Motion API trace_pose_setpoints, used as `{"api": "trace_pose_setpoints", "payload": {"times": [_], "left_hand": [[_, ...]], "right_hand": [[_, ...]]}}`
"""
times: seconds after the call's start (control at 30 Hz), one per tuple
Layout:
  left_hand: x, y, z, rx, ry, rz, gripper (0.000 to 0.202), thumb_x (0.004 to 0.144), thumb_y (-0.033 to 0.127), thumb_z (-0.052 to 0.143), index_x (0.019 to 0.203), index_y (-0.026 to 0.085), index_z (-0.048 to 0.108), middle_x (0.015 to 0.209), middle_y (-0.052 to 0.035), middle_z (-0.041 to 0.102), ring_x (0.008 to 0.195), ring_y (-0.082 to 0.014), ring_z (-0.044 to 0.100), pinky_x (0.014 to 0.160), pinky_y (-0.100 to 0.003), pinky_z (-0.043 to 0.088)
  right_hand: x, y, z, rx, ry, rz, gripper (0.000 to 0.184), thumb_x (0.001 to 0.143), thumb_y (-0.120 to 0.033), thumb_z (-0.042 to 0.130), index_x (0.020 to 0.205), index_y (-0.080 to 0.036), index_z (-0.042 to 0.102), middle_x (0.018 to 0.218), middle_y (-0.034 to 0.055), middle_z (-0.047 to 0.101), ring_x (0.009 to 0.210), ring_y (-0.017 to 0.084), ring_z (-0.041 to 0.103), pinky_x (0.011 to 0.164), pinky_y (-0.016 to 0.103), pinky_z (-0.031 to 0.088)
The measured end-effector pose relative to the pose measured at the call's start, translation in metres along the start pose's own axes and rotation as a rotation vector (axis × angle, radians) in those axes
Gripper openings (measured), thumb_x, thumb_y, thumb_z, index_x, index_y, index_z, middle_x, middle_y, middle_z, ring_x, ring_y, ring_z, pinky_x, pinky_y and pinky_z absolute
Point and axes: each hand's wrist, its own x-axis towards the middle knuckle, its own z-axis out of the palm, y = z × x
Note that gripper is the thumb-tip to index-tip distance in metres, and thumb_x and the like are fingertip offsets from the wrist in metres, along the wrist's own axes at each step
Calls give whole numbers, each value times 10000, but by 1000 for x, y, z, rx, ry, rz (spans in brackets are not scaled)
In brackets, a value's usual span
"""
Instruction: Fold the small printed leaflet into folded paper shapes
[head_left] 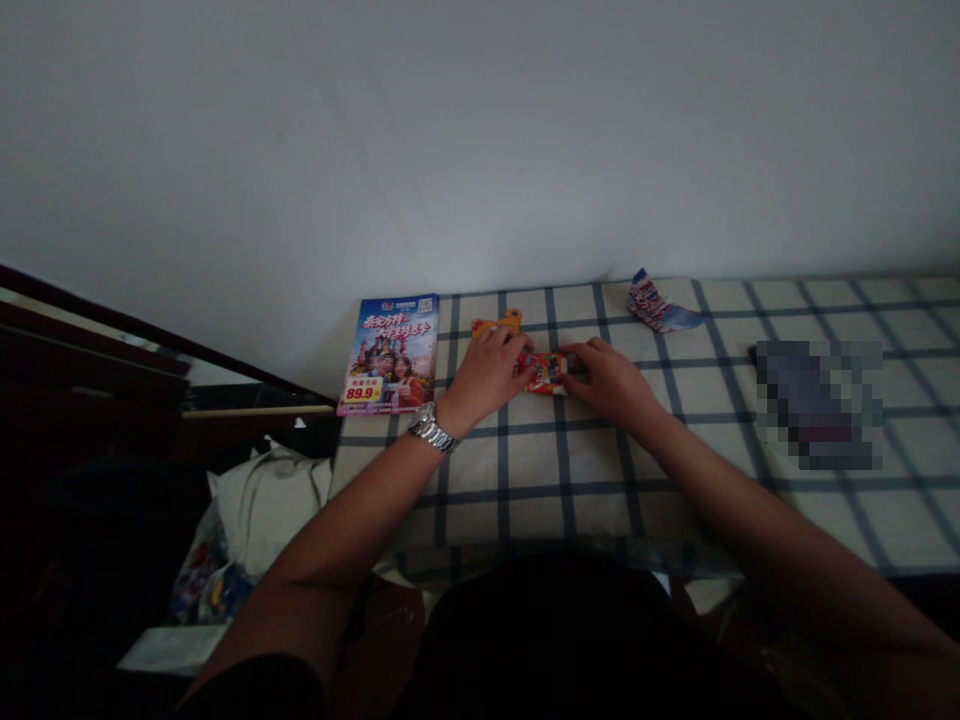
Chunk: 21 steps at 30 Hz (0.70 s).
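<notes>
A small red printed piece with colourful pictures, perhaps a packet or folded paper, lies low over the checked cloth between my hands. My left hand, with a metal watch at its wrist, has its fingers closed at the piece's left end. At the right end, the thumb and forefinger of my right hand pinch its edge. An orange shape with a round dark mark pokes out behind my left fingers, which cover part of it.
A stack of blue and pink flyers lies at the table's left end. A crumpled flyer piece rests near the wall. A dark blurred-out object lies on the right. White bags stand below the table's left edge.
</notes>
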Motion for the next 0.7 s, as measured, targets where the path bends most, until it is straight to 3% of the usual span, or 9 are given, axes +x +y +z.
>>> {"api": "trace_pose_setpoints", "payload": {"times": [0.2,0.37,0.47,0.6,0.7], "left_hand": [[-1,1,-1,-16,2,3,203,971,285,712,1138,192,642,1191,-106,617,1197,-321,589,1188,-572,389],[-4,0,-2,-153,-12,-14,154,955,207,696,1085,199,615,1140,-84,670,1118,-287,638,1030,-474,510],[-7,-1,-3,-316,-47,-54,170,967,189,666,1121,220,601,1105,-51,702,1016,-237,677,936,-405,542],[-11,-1,-5,-548,-32,-55,193,966,151,638,1140,225,599,1154,-46,712,1072,-203,688,976,-372,544],[-13,3,-7,-691,-13,-92,163,961,164,649,1110,206,597,1128,-58,714,1047,-199,693,961,-370,565]], "right_hand": [[-1,-3,-1,10,-4,16,330,928,-342,722,1241,-246,684,1164,94,646,965,259,696,814,371,574],[-2,-5,-1,82,31,-48,283,898,-251,714,1174,-238,653,1201,103,665,1060,279,687,898,397,566],[-3,-7,-3,197,31,-60,249,889,-217,695,1129,-242,632,1112,76,728,971,251,694,870,381,564],[-4,-9,-7,377,26,28,363,892,-307,726,1235,-244,623,982,34,749,767,194,672,739,341,560],[-1,-8,-7,517,45,72,336,936,-418,704,1213,-235,657,992,50,762,819,205,712,756,349,585]]}}
